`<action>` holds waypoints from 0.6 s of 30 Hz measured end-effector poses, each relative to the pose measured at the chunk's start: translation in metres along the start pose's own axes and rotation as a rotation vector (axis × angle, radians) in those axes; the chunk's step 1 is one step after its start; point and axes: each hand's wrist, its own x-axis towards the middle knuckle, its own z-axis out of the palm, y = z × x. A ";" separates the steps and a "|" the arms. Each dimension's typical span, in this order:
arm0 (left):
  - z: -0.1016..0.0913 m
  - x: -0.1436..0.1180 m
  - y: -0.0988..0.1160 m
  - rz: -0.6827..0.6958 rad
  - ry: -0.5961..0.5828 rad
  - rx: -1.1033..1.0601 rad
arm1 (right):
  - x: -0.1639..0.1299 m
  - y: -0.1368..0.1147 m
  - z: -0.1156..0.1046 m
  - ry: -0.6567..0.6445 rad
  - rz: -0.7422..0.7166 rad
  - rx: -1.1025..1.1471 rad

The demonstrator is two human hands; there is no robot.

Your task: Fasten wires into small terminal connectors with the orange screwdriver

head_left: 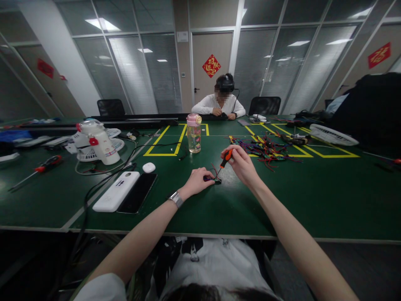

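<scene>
My right hand (240, 164) is closed round the orange and black handle of a small screwdriver (227, 159). Its shaft slants down to the left, the tip close to a small green circuit board (217, 181) with thin red wires; whether the tip touches a screw is too small to tell. With its fingers closed on the board's left end, my left hand (200, 180) rests on the green table (244, 209). A pile of similar boards with red, black and purple wires (263, 147) lies beyond my right hand.
A pink-lidded bottle (194, 136) stands ahead. To the left are a white power bank (116, 191), a phone (138, 193), a white earbud case (148, 167), cables, a white flask (105, 144) and a larger screwdriver (46, 164). Across the table sits a co-worker (219, 100).
</scene>
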 end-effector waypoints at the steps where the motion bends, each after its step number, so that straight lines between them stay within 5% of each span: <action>1: 0.000 0.000 0.000 0.000 -0.001 -0.001 | 0.000 0.001 0.000 -0.003 -0.001 0.005; 18: -0.003 0.000 0.006 -0.013 -0.010 0.016 | -0.003 -0.001 0.005 -0.019 0.030 0.016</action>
